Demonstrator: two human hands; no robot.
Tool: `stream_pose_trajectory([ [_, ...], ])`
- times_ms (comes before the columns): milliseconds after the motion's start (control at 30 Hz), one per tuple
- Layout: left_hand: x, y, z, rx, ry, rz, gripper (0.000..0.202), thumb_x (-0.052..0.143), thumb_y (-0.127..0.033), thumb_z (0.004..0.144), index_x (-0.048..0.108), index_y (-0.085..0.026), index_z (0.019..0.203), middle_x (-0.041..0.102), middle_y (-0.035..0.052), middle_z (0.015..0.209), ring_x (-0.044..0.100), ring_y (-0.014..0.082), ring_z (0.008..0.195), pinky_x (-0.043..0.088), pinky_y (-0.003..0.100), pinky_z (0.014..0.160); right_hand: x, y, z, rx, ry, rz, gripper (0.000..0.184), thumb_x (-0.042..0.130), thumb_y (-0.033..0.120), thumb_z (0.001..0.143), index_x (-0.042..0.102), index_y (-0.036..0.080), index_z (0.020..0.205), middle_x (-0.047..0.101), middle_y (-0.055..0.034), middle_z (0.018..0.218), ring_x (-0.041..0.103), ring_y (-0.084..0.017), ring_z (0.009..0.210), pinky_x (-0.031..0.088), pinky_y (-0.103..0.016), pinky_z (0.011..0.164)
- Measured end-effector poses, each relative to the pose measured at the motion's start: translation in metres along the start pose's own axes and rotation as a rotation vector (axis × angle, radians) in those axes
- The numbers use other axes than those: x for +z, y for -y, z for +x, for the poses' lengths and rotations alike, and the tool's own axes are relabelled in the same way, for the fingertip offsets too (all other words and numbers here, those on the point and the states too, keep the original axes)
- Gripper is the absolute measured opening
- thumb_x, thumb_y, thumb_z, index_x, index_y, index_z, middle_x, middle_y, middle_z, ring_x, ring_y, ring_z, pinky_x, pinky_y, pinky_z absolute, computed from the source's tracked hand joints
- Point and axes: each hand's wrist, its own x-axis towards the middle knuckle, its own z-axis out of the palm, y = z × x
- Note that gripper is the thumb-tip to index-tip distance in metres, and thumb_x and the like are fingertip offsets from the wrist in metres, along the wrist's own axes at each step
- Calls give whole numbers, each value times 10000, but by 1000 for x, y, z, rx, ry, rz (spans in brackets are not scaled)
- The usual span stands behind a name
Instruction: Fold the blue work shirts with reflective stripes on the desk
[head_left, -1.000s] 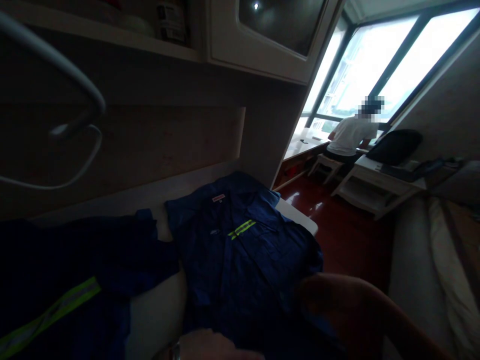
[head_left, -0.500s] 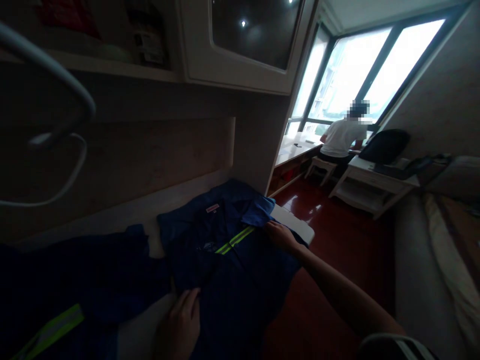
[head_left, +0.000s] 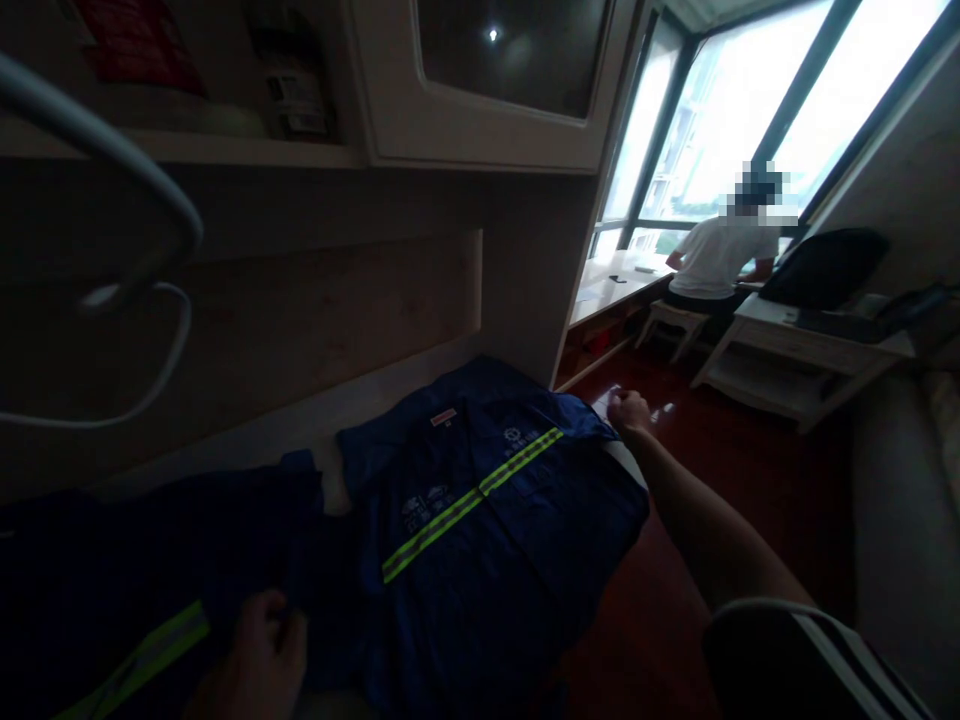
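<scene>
A dark blue work shirt (head_left: pixel 517 540) with a yellow-green reflective stripe across its chest lies spread in front of me, collar away from me. White printing shows on both sides of its chest. My right hand (head_left: pixel 630 411) is closed at the far right sleeve, beyond the table's edge, pinching the cloth. My left hand (head_left: pixel 264 645) is low on the left, fingers curled, where the shirt's other sleeve reaches it; the exact grip is dark. Beside it lies another blue garment (head_left: pixel 150 550) with a similar stripe. More folded blue cloth (head_left: pixel 480 375) shows under the collar.
A shelf (head_left: pixel 225 147) and a cabinet door (head_left: pixel 487 140) hang over the work surface. A white cable (head_left: pixel 169 215) loops at the upper left. At the window, a person (head_left: pixel 724 255) sits on a stool (head_left: pixel 675 320) beside a small white table (head_left: pixel 817 345).
My right hand moved outward to the right, and my left hand moved left. Between them the shirt front spread flatter, uncovering the full stripe and chest printing. The view turned slightly left.
</scene>
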Motion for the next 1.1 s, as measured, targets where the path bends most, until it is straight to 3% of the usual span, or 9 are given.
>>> stream_pose_trajectory([
  [100, 6, -54, -7, 148, 0, -84, 395, 378, -534, 888, 502, -254, 1138, 739, 50, 997, 708, 235, 773, 491, 335, 657, 31, 42, -4, -185, 81, -21, 371, 410, 267, 948, 593, 112, 1231, 595, -194, 1232, 584, -254, 1119, 448, -321, 919],
  [200, 22, -88, 10, 307, -9, -74, 461, 369, -524, 902, 533, -199, 1185, 698, 95, 1107, 679, 238, 955, 508, 347, 827, 60, 88, -15, -442, 202, -46, 379, 512, 281, 920, 576, 191, 1282, 561, -128, 1333, 531, -230, 1212, 387, -294, 1022],
  [333, 41, -95, 48, 417, -148, 203, 545, 391, -489, 905, 558, -105, 1253, 573, 174, 1333, 542, 310, 1214, 434, 411, 1006, 90, 132, -26, -630, 328, -100, 530, 556, 367, 905, 471, 229, 1409, 463, -110, 1468, 418, -261, 1344, 333, -366, 1096],
  [467, 43, -92, 65, 326, -45, 364, 605, 409, -519, 896, 522, -97, 1315, 590, 187, 1312, 561, 341, 1173, 465, 454, 926, 109, 151, -17, -629, 451, -180, 628, 592, 471, 870, 457, 211, 1424, 510, -142, 1431, 465, -300, 1314, 377, -430, 1065],
  [567, 34, -95, 60, 317, -2, 441, 448, 421, -472, 903, 648, -162, 1134, 656, 147, 1194, 587, 342, 1114, 455, 502, 886, 114, 154, -6, -580, 536, -242, 548, 643, 476, 827, 578, 231, 1313, 650, -129, 1251, 606, -301, 1145, 481, -399, 937],
  [733, 11, -112, 24, 443, -107, 459, 304, 415, -250, 918, 683, -215, 1058, 661, 102, 1123, 621, 270, 1026, 465, 413, 820, 110, 147, -7, -582, 533, -239, 359, 591, 397, 870, 667, 246, 1186, 653, -104, 1212, 648, -253, 1038, 509, -322, 827],
  [900, -9, -124, -52, 568, -116, 303, 386, 383, -143, 927, 658, -271, 1166, 679, 71, 1106, 670, 182, 907, 493, 299, 743, 105, 137, -34, -643, 401, -137, 424, 485, 219, 911, 555, 195, 1329, 489, -146, 1426, 551, -253, 1199, 451, -336, 944],
  [1000, -13, -116, -99, 679, -76, 306, 455, 437, -105, 890, 622, -348, 1227, 698, 51, 1113, 697, 158, 756, 472, 273, 583, 99, 135, -48, -706, 405, -111, 588, 567, 159, 844, 453, 185, 1420, 452, -159, 1470, 495, -279, 1266, 394, -394, 1035],
  [1100, -22, -97, -133, 823, -30, 315, 445, 532, -99, 832, 629, -378, 1166, 716, 7, 928, 673, 152, 616, 424, 281, 481, 87, 139, -59, -832, 436, -102, 473, 545, 170, 865, 545, 207, 1337, 524, -136, 1413, 459, -293, 1300, 340, -455, 1083],
])
